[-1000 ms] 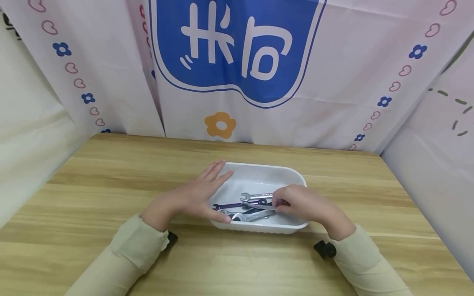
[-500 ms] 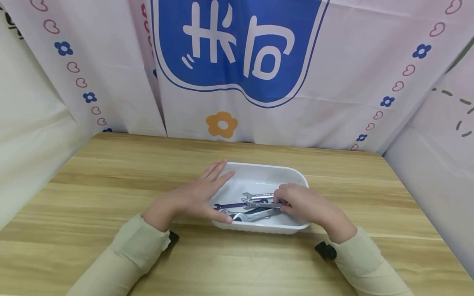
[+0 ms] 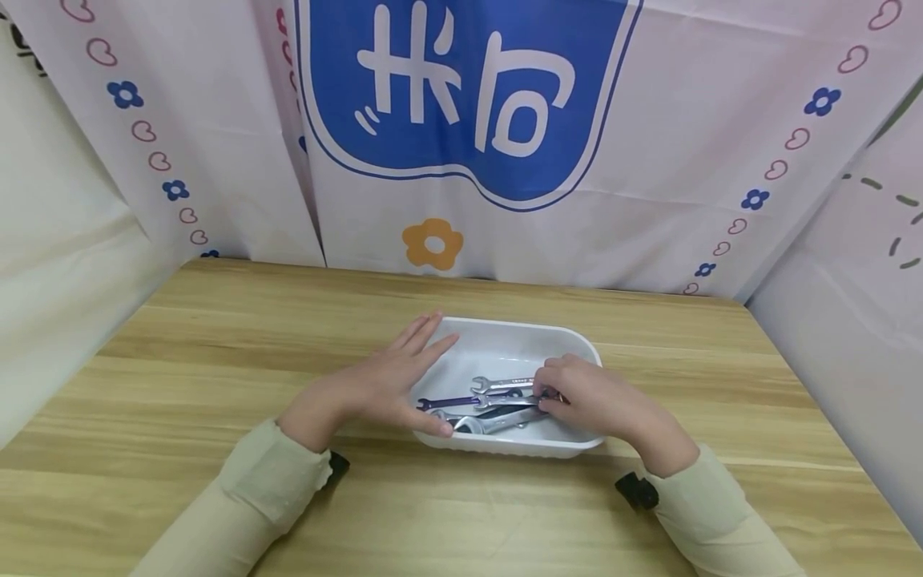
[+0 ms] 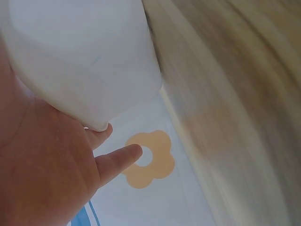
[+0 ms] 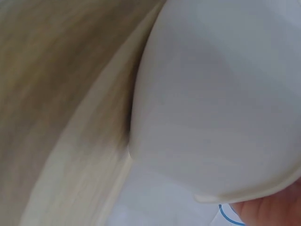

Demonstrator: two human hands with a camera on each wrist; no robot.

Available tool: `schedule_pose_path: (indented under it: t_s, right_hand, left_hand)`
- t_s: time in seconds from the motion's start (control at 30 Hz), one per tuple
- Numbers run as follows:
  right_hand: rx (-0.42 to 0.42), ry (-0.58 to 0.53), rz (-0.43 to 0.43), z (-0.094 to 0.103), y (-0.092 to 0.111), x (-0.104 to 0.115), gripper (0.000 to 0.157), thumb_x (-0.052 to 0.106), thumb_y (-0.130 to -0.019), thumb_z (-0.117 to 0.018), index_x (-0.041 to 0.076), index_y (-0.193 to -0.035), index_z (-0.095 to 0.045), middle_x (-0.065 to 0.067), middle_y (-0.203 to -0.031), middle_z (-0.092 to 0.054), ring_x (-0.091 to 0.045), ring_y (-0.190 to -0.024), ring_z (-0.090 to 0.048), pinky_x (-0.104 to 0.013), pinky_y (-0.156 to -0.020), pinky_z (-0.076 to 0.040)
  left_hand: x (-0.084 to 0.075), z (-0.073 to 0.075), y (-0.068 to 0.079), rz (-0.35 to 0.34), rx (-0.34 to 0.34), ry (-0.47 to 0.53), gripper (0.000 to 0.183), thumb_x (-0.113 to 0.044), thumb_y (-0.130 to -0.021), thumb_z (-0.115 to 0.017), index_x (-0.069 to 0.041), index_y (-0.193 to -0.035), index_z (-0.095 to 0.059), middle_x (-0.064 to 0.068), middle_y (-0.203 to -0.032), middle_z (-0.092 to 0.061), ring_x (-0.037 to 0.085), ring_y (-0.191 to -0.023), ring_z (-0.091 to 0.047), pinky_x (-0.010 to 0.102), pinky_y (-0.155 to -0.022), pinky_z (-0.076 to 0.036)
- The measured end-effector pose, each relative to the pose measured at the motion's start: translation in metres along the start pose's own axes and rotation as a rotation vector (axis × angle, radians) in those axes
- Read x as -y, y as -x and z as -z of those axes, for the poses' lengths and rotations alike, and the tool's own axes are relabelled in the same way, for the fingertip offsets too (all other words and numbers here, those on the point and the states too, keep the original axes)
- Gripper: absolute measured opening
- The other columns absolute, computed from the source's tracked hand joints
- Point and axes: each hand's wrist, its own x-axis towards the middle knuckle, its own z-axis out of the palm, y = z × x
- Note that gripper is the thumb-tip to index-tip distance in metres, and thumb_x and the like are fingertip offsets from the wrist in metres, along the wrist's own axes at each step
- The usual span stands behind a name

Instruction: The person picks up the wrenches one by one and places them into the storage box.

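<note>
A white plastic tub [image 3: 497, 330] holds several wrenches. My left hand [image 3: 382, 389] rests at its left end with the fingers straight and spread, the thumb along the front rim. In the left wrist view, the left fingers [image 4: 120, 162] reach past the outside of the tub wall [image 4: 84, 61]. My right hand [image 3: 594, 401] dips into the tub's right side, thumb and fingers pinching the right end of a small silver wrench [image 3: 497, 401]. Around it lie another silver wrench [image 3: 501, 385], a purple wrench [image 3: 450, 401] and a larger silver wrench [image 3: 497, 420]. The right fingertips are partly hidden.
The tub stands on a wood-grain table [image 3: 461, 513]. A white printed cloth [image 3: 671, 160] hangs along the table's back edge, and pale cloth walls flank both sides. Dark devices [image 3: 637, 490] are strapped at the wrists.
The small silver wrench pinched in my right hand has shifted slightly and turned its open end among the others. My left hand has stayed at the tub's left end.
</note>
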Motion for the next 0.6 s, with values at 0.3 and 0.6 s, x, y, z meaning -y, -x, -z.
schedule_pose_path:
  t_s: [0.3, 0.6]
  right_hand:
    - [-0.061, -0.043, 0.036, 0.008, 0.006, -0.004, 0.007, 0.011, -0.088, -0.059, 0.013, -0.09, -0.066, 0.008, -0.085, -0.059, -0.01, -0.085, -0.05, -0.031, -0.077, -0.045]
    - [-0.241, -0.107, -0.083, 0.038, 0.025, -0.026, 0.025, 0.02, -0.097, -0.046, 0.01, -0.118, -0.057, -0.006, -0.12, -0.058, -0.023, -0.116, -0.051, -0.045, -0.097, -0.042]
  left_hand:
    - [0.001, -0.003, 0.002, 0.004, 0.008, 0.004, 0.118, -0.087, -0.059, -0.05, -0.026, -0.15, -0.003, -0.004, -0.153, 0.022, 0.024, -0.143, 0.014, 0.055, -0.109, -0.022]
    - [0.006, 0.002, 0.001, -0.022, -0.02, 0.03, 0.107, -0.07, -0.072, -0.06, -0.022, -0.15, -0.005, -0.001, -0.155, 0.016, 0.026, -0.143, 0.009, 0.053, -0.111, -0.018]
